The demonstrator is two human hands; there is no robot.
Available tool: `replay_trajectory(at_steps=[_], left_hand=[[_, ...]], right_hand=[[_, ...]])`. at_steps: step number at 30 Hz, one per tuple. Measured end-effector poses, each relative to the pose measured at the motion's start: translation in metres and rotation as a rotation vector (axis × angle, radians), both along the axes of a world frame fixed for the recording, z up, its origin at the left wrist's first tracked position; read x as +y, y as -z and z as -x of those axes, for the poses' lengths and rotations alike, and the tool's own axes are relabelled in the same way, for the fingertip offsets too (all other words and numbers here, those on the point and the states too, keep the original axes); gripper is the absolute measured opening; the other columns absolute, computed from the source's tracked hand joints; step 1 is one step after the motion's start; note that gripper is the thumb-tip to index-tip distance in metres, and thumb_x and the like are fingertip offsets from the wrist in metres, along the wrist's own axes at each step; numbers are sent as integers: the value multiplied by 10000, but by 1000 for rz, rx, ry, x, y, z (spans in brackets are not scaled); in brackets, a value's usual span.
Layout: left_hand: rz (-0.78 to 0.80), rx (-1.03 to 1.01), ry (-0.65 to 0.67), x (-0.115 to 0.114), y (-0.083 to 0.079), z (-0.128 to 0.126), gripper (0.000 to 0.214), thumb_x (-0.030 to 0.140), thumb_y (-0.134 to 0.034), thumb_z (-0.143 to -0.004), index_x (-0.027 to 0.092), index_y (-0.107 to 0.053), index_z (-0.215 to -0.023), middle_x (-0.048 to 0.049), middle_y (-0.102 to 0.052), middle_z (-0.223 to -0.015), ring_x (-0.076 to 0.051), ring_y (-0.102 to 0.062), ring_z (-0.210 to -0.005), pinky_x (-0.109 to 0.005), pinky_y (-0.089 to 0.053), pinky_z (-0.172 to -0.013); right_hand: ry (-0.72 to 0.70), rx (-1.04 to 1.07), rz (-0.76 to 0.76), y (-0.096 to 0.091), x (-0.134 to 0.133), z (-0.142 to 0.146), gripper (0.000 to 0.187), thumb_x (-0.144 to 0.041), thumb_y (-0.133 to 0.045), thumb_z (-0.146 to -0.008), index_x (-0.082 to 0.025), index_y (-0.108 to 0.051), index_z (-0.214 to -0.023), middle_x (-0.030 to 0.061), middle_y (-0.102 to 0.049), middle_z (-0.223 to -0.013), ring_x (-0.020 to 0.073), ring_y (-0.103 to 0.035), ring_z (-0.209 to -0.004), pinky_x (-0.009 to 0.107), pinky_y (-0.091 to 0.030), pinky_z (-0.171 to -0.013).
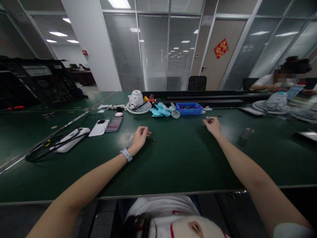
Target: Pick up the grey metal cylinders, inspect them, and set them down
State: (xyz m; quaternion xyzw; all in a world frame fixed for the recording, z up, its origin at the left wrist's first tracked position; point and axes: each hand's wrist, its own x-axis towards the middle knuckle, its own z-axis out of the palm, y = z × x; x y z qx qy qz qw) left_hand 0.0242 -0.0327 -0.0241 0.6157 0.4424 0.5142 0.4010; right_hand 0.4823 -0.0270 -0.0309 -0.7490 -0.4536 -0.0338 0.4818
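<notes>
Above the green table [173, 172], my left hand [140, 138] is closed, thumb and fingertips together; what they hold, if anything, is too small to name. A small dark round piece [155, 140] lies just right of it. Farther right, my right hand [213, 126] pinches a small metallic part [207, 118] close to the tabletop. Right of that hand stands a grey metal cylinder [247, 133]. A small dark triangular piece [220, 115] lies beyond my right hand.
Along the back sit a white fan [136, 98], light-blue fan blades [160, 109] and a blue tray [189, 109]. On the left are a phone [99, 128] and a white device [73, 140] with a black cable. A co-worker [274, 81] sits at the far right.
</notes>
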Motion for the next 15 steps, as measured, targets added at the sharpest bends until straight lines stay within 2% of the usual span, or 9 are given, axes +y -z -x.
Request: replay_trajectory(at_steps=[2, 5, 8, 10, 11, 12, 14, 15], left_hand=[[5, -9, -80, 3, 2, 1, 333, 509, -553, -868, 191, -540, -965, -57, -721, -792, -178, -675, -713, -282, -493, -636], [0, -5, -108, 4, 3, 2, 325, 519, -532, -872, 199, -531, -931, -44, -703, -773, -172, -659, -704, -272, -474, -629], [-13, 0, -143, 4, 3, 3, 317, 516, -501, -885, 203, -517, -928, -34, -685, -780, -166, -650, -708, -274, -474, -649], [-21, -6, -185, 5, 3, 3, 312, 512, -483, -893, 205, -502, -944, -30, -673, -790, -163, -644, -705, -273, -474, -651], [-24, -8, -203, 5, 3, 4, 308, 509, -478, -896, 206, -495, -951, -29, -668, -794, -162, -641, -703, -273, -474, -650], [-24, -7, -217, 6, 3, 4, 304, 506, -476, -897, 208, -489, -953, -27, -664, -795, -161, -639, -698, -274, -474, -647], [-23, 3, -229, 5, 3, 4, 295, 502, -476, -897, 211, -480, -946, -23, -658, -788, -162, -637, -689, -277, -475, -645], [-24, 8, -228, 5, 2, 4, 293, 502, -478, -896, 213, -477, -941, -22, -656, -785, -163, -637, -687, -278, -475, -645]], right_hand=[[71, 59, 75, 6, -1, -10, 466, -490, -704, -725, -197, -551, -1053, 110, -692, -980, 274, -663, -923, 435, -497, -862], [81, 113, 122, 5, -5, -3, 531, -475, -712, -708, -204, -517, -1120, 107, -671, -1045, 277, -641, -979, 436, -480, -883], [214, 24, -7, -10, -13, 26, 703, -414, -734, -669, -171, -439, -1258, 173, -572, -1255, 317, -543, -1166, 484, -415, -967], [201, -126, -150, -24, -22, 59, 687, -372, -699, -710, -155, -431, -1304, 187, -504, -1349, 321, -458, -1267, 505, -340, -1041], [98, -195, -193, -30, -27, 80, 601, -356, -662, -756, -159, -469, -1290, 173, -511, -1352, 311, -447, -1281, 502, -314, -1065], [-62, -249, -206, -35, -33, 103, 493, -345, -620, -807, -172, -522, -1258, 151, -541, -1332, 295, -459, -1275, 495, -305, -1078], [-470, -317, -128, -39, -43, 154, 319, -370, -564, -883, -215, -635, -1153, 104, -625, -1250, 274, -523, -1217, 487, -331, -1069], [-650, -347, -69, -38, -47, 178, 313, -400, -561, -897, -243, -661, -1148, 82, -642, -1244, 268, -539, -1208, 485, -351, -1059]])
